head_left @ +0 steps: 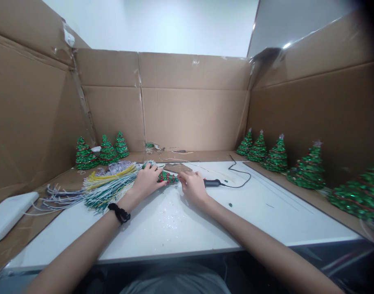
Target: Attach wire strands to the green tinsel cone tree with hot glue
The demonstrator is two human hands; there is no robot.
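Observation:
A small green Christmas tree (pixel 167 177) with red trim lies on its side between my hands, its narrow end pointing right. My left hand (pixel 147 179) is closed around its wide end, which the fingers partly cover. At the tip, my right hand (pixel 191 184) is pinched; whatever sits between those fingertips is too small to make out. A black corded tool (pixel 211 183) rests just right of my right hand, its front end hidden behind the hand. Left of my left hand spreads a bundle of white, yellow and green strands (pixel 108 185).
Finished-looking trees stand along the right cardboard wall (pixel 309 102), among them a star-topped tree (pixel 307 167). More stand at the back left, including a tree without a star (pixel 85 154). A white flat box (pixel 12 216) lies far left. Glitter dots the white board (pixel 174 234). The tool's cord (pixel 246 181) curves rightward.

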